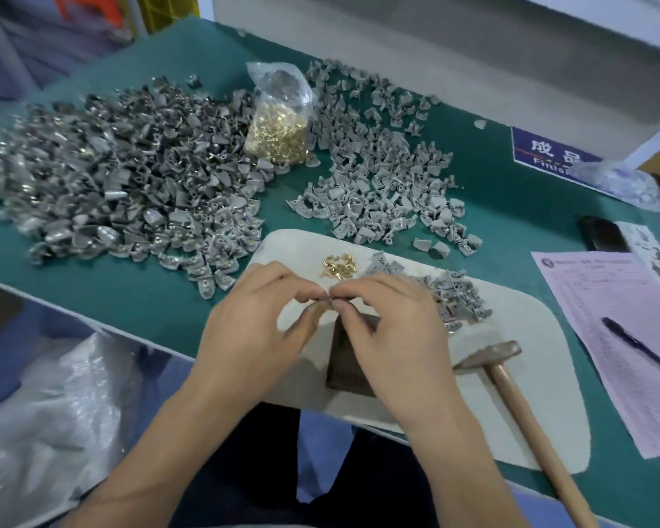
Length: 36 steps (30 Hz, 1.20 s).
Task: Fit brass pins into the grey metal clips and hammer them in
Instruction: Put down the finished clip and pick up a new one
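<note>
Both hands meet fingertip to fingertip above the dark block [349,356].
Left hand [260,318] and right hand [389,329] have fingers curled, pinching something small; cannot identify it. One hammer [511,379] lies right. Three clip heaps; loose pins [339,265] on white mat [511,405].

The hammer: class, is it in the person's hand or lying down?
Lying down. The hammer rests on the white mat, right of both hands; the fingers of neither hand touch it.
</note>
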### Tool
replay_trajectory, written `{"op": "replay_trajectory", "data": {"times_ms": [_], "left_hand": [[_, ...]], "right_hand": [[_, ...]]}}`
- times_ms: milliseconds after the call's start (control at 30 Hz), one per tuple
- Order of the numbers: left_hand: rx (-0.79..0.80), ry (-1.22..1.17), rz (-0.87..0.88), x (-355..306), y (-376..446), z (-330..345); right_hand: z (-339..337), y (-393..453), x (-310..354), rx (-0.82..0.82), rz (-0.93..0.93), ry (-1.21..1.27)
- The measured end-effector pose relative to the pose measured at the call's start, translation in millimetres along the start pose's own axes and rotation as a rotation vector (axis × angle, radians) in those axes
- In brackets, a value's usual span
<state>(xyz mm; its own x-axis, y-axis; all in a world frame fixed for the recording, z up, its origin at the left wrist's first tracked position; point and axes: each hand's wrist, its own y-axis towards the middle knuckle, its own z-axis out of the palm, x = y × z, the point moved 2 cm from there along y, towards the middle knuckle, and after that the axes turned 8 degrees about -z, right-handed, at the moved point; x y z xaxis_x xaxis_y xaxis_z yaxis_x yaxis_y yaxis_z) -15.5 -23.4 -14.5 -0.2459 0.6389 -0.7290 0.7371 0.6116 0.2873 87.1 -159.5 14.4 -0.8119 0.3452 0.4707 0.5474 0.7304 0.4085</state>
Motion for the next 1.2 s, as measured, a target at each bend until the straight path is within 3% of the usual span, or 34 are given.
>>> {"op": "replay_trajectory", "data": {"times_ms": [333, 800, 900, 1000, 1200], "left_hand": [[-0.092, 0.231, -0.231, 78, -27, -53], [-0.123, 0.143, -0.288, 88, -26, -72], [-0.127, 0.139, -0.285, 85, -27, -69], [-0.098, 0.108, -0.271, 75, -21, -63], [0.126, 0.001, -0.220, 43, 19, -24]], "right_hand": [[94, 33, 60, 0.311, 0.002, -0.023], [120, 45, 74, 0.338, 0.048, -0.033], [110, 45, 72, 0.308, 0.042, -0.025], [90, 44, 60, 0.161, 0.081, -0.021], [30, 24, 5, -0.026, 0.287, -0.121]]}}
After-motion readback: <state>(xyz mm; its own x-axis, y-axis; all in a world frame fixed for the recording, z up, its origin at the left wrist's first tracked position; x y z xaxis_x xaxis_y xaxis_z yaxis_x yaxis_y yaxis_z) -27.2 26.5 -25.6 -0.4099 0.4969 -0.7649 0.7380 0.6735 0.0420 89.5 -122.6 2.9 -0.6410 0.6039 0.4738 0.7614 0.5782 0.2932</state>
